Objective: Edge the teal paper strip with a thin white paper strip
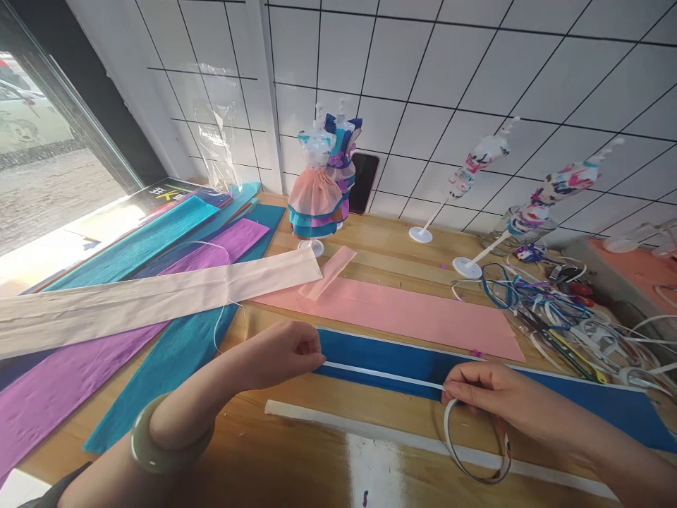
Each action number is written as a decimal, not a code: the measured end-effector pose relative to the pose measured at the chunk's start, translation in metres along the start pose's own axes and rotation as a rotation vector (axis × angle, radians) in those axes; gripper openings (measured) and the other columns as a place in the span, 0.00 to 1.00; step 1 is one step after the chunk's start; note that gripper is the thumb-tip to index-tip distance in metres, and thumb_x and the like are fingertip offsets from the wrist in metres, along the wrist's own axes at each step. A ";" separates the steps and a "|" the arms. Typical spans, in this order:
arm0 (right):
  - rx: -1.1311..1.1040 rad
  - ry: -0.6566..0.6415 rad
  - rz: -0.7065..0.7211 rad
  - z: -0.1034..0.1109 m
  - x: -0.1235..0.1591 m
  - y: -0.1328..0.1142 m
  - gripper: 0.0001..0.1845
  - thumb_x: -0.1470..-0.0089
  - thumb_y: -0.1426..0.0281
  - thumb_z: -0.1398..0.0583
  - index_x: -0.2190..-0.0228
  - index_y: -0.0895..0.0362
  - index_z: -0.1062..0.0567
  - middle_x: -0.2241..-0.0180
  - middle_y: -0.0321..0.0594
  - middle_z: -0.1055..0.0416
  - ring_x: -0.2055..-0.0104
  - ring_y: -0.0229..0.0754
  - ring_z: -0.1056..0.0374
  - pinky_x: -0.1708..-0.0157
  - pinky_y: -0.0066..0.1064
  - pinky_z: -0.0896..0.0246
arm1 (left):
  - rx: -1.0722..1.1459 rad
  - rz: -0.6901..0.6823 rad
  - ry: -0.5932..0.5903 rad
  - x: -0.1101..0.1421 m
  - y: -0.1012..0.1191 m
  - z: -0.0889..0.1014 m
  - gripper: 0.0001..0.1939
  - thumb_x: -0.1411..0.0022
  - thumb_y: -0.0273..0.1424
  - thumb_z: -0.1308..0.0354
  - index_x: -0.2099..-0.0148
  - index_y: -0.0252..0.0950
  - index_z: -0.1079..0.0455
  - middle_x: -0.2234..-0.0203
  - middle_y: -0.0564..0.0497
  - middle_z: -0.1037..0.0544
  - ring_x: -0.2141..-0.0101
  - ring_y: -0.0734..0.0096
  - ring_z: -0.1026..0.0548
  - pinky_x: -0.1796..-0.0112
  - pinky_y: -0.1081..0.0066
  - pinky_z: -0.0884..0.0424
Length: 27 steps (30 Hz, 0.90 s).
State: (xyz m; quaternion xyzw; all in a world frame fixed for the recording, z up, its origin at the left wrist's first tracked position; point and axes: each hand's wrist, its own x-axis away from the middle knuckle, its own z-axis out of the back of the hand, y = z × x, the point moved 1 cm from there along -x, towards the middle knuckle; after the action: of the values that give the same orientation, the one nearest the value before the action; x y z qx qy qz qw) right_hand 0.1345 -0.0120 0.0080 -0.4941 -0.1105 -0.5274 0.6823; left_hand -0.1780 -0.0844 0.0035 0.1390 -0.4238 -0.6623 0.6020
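A narrow white tape (383, 375) is stretched taut between my hands, above the near edge of a long blue strip of sheet material (386, 358). My left hand (290, 353) pinches the tape's left end near the blue strip's left end. On the right, my right hand (476, 386) grips the tape between thumb and fingers. A thin ring of tape (448, 437) hangs below that hand. Nearer to me, a separate long white strip (328, 419) lies on the wooden table (296, 466). A green bangle (159, 444) circles my left wrist.
Behind the blue strip lies a pink sheet (423, 314). Cream (159, 303), purple (63, 402) and teal strips (174, 381) overlap at left. Two dressed miniature dress forms (316, 197) and two slanting ones (479, 166) stand behind. Tangled strips (597, 339) and a yellow cutter (576, 360) lie right.
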 end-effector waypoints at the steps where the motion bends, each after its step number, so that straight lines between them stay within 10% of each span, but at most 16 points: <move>1: 0.004 -0.004 0.003 -0.001 0.000 -0.001 0.21 0.47 0.53 0.47 0.71 0.58 0.27 0.78 0.31 0.44 0.76 0.32 0.49 0.79 0.21 0.52 | -0.003 -0.006 -0.007 0.000 0.000 0.000 0.10 0.45 0.36 0.49 0.70 0.36 0.32 0.76 0.55 0.29 0.74 0.74 0.34 0.74 0.74 0.39; 20: -0.068 -0.017 -0.006 -0.007 0.006 -0.013 0.20 0.52 0.51 0.46 0.74 0.56 0.32 0.75 0.37 0.32 0.77 0.34 0.40 0.83 0.22 0.47 | 0.003 -0.101 -0.044 0.006 0.006 0.004 0.11 0.41 0.36 0.52 0.69 0.36 0.33 0.74 0.54 0.28 0.71 0.74 0.32 0.68 0.74 0.38; 27: 0.018 0.038 0.060 -0.009 -0.001 -0.004 0.16 0.49 0.57 0.47 0.75 0.56 0.31 0.73 0.38 0.26 0.71 0.38 0.34 0.70 0.26 0.42 | 0.020 -0.098 -0.141 0.012 0.009 0.005 0.12 0.40 0.38 0.54 0.68 0.37 0.34 0.72 0.55 0.29 0.71 0.74 0.34 0.69 0.74 0.38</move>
State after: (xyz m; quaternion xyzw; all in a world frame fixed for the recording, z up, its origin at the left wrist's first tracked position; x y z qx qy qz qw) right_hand 0.1271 -0.0183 0.0055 -0.4810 -0.0873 -0.5150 0.7041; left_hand -0.1778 -0.0924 0.0170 0.1185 -0.4643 -0.6948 0.5362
